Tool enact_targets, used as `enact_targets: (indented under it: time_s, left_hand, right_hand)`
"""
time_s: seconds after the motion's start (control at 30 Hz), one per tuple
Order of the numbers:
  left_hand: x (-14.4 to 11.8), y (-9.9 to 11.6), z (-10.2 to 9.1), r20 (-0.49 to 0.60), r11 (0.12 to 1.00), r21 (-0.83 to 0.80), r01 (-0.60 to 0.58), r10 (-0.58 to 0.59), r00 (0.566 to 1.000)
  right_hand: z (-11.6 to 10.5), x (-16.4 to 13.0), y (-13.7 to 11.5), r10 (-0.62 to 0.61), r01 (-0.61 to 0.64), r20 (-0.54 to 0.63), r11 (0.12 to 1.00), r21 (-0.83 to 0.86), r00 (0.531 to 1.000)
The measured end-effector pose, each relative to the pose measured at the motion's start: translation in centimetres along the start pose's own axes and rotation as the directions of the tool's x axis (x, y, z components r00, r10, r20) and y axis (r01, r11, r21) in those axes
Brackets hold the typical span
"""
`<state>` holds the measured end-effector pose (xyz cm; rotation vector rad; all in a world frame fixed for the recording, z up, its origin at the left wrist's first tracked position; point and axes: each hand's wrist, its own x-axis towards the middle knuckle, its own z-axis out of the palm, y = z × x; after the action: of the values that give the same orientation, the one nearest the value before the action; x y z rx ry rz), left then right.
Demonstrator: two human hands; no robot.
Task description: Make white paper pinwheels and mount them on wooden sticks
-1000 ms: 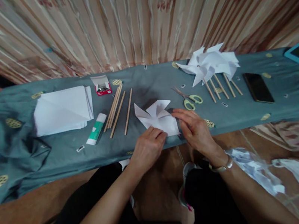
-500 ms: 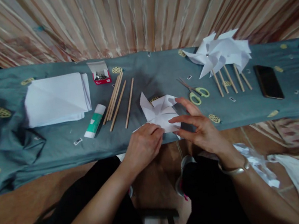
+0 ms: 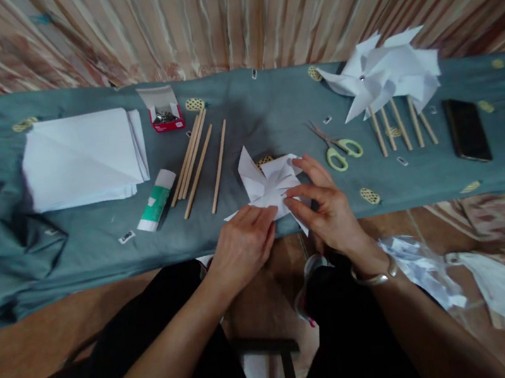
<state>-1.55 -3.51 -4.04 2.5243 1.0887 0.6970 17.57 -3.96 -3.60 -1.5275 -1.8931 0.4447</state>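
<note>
My left hand (image 3: 242, 245) presses the near edge of the half-folded white paper pinwheel (image 3: 271, 183) down on the grey-green patterned cloth (image 3: 269, 110) at the table's front edge, fingers together and flat, while my right hand (image 3: 327, 209) pinches a flap near its centre between thumb and forefinger, though I can't quite see how tightly. The paper looks feather-light, thin and easily creased, so I judge it best held at the gathered centre, not the loose tips. It is plain white, its pointed blades curling up around the middle.
</note>
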Motion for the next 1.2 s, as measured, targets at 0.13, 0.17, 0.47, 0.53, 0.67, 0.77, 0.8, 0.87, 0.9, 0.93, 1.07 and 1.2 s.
enact_targets:
  time_s: [0.13, 0.17, 0.47, 0.53, 0.67, 0.77, 0.8, 0.87, 0.9, 0.93, 1.07, 1.2]
  left_hand:
    - [-0.1, -0.1, 0.0, -0.004, 1.0, -0.031, 0.003, -0.003, 1.0]
    - [-0.1, -0.1, 0.0, 0.002, 0.999, -0.037, 0.0, 0.0, 1.0]
    - [0.2, -0.2, 0.1, -0.004, 0.996, -0.083, 0.035, -0.035, 0.999]
    - [0.3, -0.3, 0.2, -0.005, 0.995, -0.096, 0.041, -0.042, 0.999]
    - [0.5, -0.3, 0.1, -0.007, 0.992, -0.109, 0.055, -0.056, 0.998]
    - [0.6, -0.2, 0.0, -0.002, 0.993, -0.109, 0.055, -0.056, 0.998]
    - [0.6, -0.2, 0.0, -0.001, 0.993, -0.107, 0.054, -0.055, 0.999]
    - [0.6, -0.3, 0.0, 0.002, 0.993, -0.102, 0.054, -0.054, 0.999]
    - [0.6, -0.3, 0.0, 0.003, 0.993, -0.101, 0.054, -0.054, 0.999]
    - [0.6, -0.3, 0.0, 0.005, 0.993, -0.102, 0.056, -0.056, 0.998]
    - [0.6, -0.3, 0.0, 0.009, 0.992, -0.107, 0.065, -0.064, 0.998]
    - [0.6, -0.3, 0.1, 0.013, 0.992, -0.11, 0.068, -0.066, 0.998]
  right_hand:
    - [0.6, 0.2, -0.3, -0.002, -0.001, -0.049, 0.998, -0.059, 0.999]
    - [0.7, 0.3, -0.4, -0.001, -0.003, -0.052, 0.997, -0.074, 0.999]
    - [1.4, 0.4, -0.9, 0.01, -0.019, -0.061, 0.988, -0.152, 0.998]
    - [1.5, 0.3, -0.9, 0.023, -0.032, -0.063, 0.988, -0.152, 0.998]
    - [1.6, 0.3, -0.9, 0.034, -0.045, -0.076, 0.987, -0.153, 0.997]
    - [1.6, 0.3, -1.0, 0.029, -0.04, -0.072, 0.988, -0.152, 0.997]
    - [1.6, 0.3, -1.1, 0.029, -0.04, -0.07, 0.987, -0.156, 0.997]
    - [1.6, 0.3, -1.1, 0.029, -0.039, -0.067, 0.985, -0.165, 0.997]
    - [1.5, 0.3, -1.2, 0.026, -0.037, -0.066, 0.985, -0.17, 0.998]
    - [1.5, 0.3, -1.2, 0.021, -0.032, -0.065, 0.984, -0.174, 0.998]
    - [1.5, 0.3, -1.3, -0.015, -0.001, -0.083, 0.982, -0.191, 0.996]
    - [1.6, 0.3, -1.5, -0.032, 0.013, -0.084, 0.975, -0.222, 0.996]
